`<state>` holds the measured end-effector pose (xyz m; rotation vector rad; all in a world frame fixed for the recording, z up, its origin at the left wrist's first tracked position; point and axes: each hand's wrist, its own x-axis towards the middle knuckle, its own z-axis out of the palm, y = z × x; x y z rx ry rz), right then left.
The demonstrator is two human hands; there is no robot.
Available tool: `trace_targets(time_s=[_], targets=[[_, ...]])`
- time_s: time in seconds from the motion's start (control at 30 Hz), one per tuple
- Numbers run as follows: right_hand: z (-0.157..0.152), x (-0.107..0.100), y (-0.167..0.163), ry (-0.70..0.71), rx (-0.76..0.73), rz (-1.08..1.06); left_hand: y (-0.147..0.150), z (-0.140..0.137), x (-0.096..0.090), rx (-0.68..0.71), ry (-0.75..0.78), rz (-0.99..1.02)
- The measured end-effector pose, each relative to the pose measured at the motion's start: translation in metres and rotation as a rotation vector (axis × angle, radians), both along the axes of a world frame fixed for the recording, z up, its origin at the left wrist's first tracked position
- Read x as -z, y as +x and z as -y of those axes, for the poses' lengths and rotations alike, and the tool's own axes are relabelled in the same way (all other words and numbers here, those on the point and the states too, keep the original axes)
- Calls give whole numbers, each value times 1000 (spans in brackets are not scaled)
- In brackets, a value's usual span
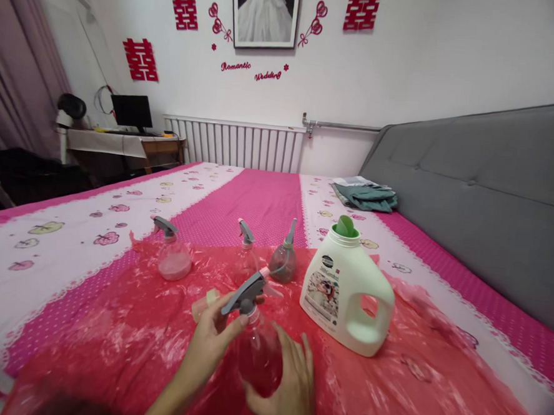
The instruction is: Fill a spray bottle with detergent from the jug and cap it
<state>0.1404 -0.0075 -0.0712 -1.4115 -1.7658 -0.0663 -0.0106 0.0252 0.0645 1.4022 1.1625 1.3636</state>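
Note:
A clear spray bottle with a grey trigger head and pink nozzle tip stands close in front of me, both hands on it. The fingers and thumb of my left hand close around the trigger head at the neck. Around the lower body of the bottle curves my right hand, thumb on the near side. Just behind my left hand lies a small see-through container with a pale yellow cap, partly hidden. To the right stands a large pale-green jug with a green spout in its mouth.
Farther back stand a spray bottle with milky liquid, another clear spray bottle and a grey-tinted squeeze bottle. Red plastic sheeting covers the near bed. Folded clothes lie by the grey headboard.

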Motion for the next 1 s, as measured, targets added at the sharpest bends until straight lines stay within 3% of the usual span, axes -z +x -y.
trace_targets(time_s=[0.13,0.3,0.47,0.6,0.77,0.87,1.0], targets=[[8,-13,-14,-3,47,-144,-1,-2,-5,-11,11,6],[20,-17,-22,-95,-30,-444,-6,-1,-7,34,-13,-2],[27,-21,-27,-138,-173,-795,-6,-3,-14,158,-22,210],[26,-13,-26,-64,-312,-1008,-3,-8,-17,157,-28,280],[28,1,-25,-140,-388,-1298,-5,-11,-9,159,-18,277],[29,-9,-23,-85,-315,-1207,-7,-11,-8,123,-18,251],[29,-35,-19,198,-75,-796,-5,-11,-13,-51,-108,262]])
